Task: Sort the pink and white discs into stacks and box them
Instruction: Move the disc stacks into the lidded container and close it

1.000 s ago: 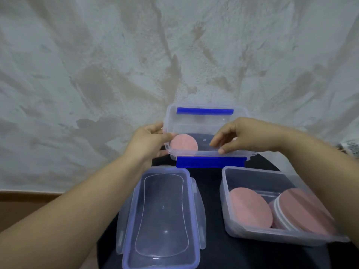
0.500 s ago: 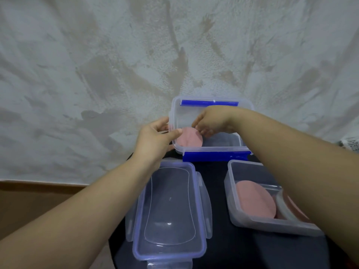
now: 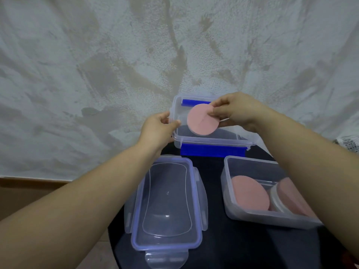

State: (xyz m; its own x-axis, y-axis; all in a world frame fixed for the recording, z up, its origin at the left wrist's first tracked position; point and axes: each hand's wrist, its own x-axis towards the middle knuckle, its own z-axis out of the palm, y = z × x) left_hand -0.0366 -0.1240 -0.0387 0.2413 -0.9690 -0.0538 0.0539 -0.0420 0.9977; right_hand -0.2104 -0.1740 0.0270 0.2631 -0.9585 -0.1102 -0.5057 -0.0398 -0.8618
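At the far edge of the bench (image 3: 223, 249), against the wall (image 3: 116, 65), a blue-clipped box (image 3: 211, 139) sits open.

- Left hand (image 3: 157, 129): grips the box's left wall, thumb inside the rim and the other fingers outside. Judged purpose: brace the light box so it does not slide while the other hand works in it.
- Right hand (image 3: 236, 111): its fingers (image 3: 214, 113) are clamped on the right edge of a pink disc (image 3: 203, 120).
- The disc is tilted up, its face towards the camera, over the box opening. Its lower rim is down between the walls. Whether it touches the box floor cannot be told.
- Edge pinch, judged: it keeps the flat face free, so the disc can be laid flat or lifted clear without fouling the walls.
- Lid (image 3: 167, 200): lies flat near the left forearm, beside both boxes. Likely parked there for closing.
- Second box (image 3: 229, 167), near right: holds a loose pink disc (image 3: 249, 193) leaning beside a short stack (image 3: 287, 199). The stack is pink on top with pale edges below and partly hidden by the right forearm.

Judgement: sorting is mid-way. Neither box is lidded.
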